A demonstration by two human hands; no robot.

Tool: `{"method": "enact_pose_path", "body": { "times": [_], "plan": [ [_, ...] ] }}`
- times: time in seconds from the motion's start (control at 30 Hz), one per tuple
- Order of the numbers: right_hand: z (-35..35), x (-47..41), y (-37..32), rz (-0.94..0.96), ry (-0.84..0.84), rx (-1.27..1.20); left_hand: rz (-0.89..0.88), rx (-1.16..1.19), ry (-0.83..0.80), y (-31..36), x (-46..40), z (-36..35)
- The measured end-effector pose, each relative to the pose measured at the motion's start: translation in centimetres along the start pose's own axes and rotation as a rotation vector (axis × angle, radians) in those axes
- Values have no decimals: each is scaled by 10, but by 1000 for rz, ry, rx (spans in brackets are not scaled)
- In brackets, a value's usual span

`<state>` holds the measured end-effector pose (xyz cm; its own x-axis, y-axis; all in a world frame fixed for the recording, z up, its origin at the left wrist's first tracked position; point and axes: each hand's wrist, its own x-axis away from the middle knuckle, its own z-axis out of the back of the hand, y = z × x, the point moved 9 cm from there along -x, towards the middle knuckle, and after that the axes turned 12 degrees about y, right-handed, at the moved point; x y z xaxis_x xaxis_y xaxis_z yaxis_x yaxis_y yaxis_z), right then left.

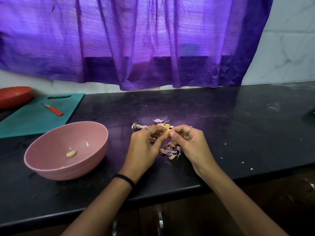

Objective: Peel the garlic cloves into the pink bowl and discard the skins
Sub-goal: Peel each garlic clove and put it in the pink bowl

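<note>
The pink bowl [51,160] stands on the black counter at the left, with one peeled garlic clove [71,154] lying inside. Right of it, my left hand [146,145] and my right hand [189,143] meet above the counter and together pinch a garlic clove [166,132] between their fingertips. Most of that clove is hidden by the fingers. Loose garlic skins [170,150] lie in a small heap on the counter under the hands. More skins and garlic pieces [158,124] lie just beyond the hands.
A teal cutting board [30,120] with a small red-handled knife [52,109] lies at the back left, beside a red bowl [13,96]. A purple curtain [136,40] hangs behind the counter. Small white scraps [242,162] dot the counter at right. The counter's front edge runs below my wrists.
</note>
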<state>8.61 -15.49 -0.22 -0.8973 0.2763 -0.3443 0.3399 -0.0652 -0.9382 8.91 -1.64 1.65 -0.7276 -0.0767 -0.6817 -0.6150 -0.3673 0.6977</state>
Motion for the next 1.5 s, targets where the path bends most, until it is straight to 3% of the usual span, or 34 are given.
{"method": "enact_pose_path", "body": {
  "times": [0.53,0.83,1.03,1.37,1.5],
  "plan": [
    [-3,-2,2,-8,33,108,226,327,-142,-14,3,-18],
    [4,-5,11,-62,101,178,257,391,-118,-12,1,-18],
    [12,-6,13,-65,152,147,391,604,-39,-20,-1,-9],
    [9,-4,0,49,113,36,408,492,-29,-26,1,-10],
    [7,-3,2,-7,103,-10,392,445,-46,-26,2,-10]
  ]
}}
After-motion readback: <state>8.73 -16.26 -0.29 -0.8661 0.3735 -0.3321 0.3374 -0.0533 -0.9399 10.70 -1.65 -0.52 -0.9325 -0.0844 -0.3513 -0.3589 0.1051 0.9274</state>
